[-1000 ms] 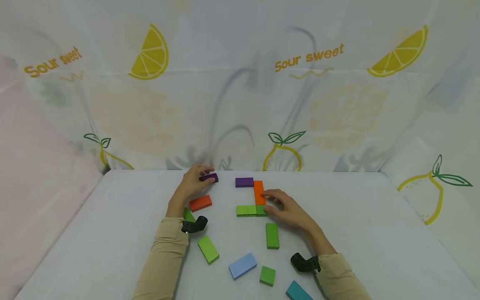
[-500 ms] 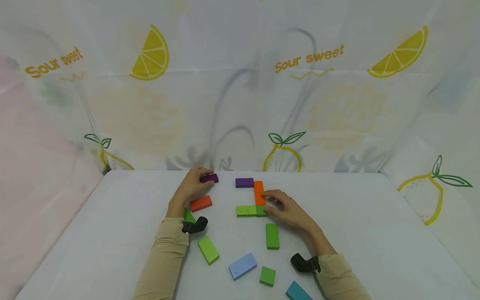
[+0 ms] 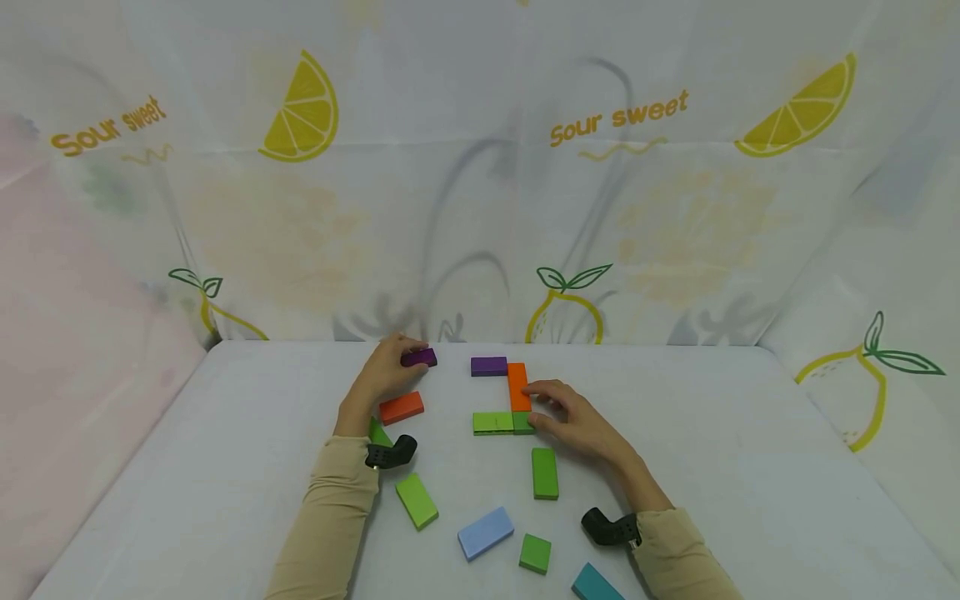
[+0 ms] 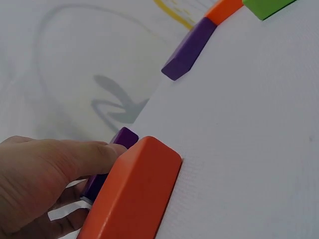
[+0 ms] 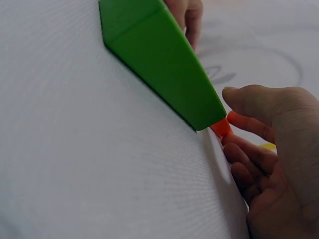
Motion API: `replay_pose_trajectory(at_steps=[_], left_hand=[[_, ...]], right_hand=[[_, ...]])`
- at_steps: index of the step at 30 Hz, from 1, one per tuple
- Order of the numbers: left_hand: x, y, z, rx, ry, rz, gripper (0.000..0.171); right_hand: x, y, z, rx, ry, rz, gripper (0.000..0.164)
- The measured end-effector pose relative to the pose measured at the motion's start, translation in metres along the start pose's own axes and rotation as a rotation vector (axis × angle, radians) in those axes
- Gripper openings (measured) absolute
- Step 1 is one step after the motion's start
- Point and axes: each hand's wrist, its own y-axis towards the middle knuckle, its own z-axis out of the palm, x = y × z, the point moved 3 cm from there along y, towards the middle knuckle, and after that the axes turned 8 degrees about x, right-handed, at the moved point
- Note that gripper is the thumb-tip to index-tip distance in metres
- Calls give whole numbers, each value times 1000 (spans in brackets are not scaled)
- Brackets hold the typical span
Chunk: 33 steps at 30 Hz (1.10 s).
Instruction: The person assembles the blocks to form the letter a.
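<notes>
The left hand (image 3: pixel 384 368) pinches the dark block (image 3: pixel 422 358) between thumb and fingers at the far edge of the counter (image 3: pixel 690 408), left of the purple block (image 3: pixel 489 367) and apart from it. The red block (image 3: pixel 402 407) lies just nearer. The right hand (image 3: pixel 581 423) has loosely bent fingers, thumb and forefinger spread, gripping nothing; the fingertips reach the right side of the orange block (image 3: pixel 517 383) and green square (image 3: pixel 521 423), though I cannot tell whether they touch. The orange block joins the purple block to that square.
</notes>
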Motion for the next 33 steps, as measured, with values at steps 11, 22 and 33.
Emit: replay_pose_trajectory(at_steps=[11, 22, 33], left_hand=[[0, 0, 1, -3, -2, -16, 37], [-3, 0, 0, 6, -48, -39, 37], [-10, 1, 3, 3, -50, 22, 37]], right_hand=[[0, 0, 0, -5, 0, 2, 40], [1, -1, 0, -3, 0, 2, 41], [1, -1, 0, -2, 5, 10, 40]])
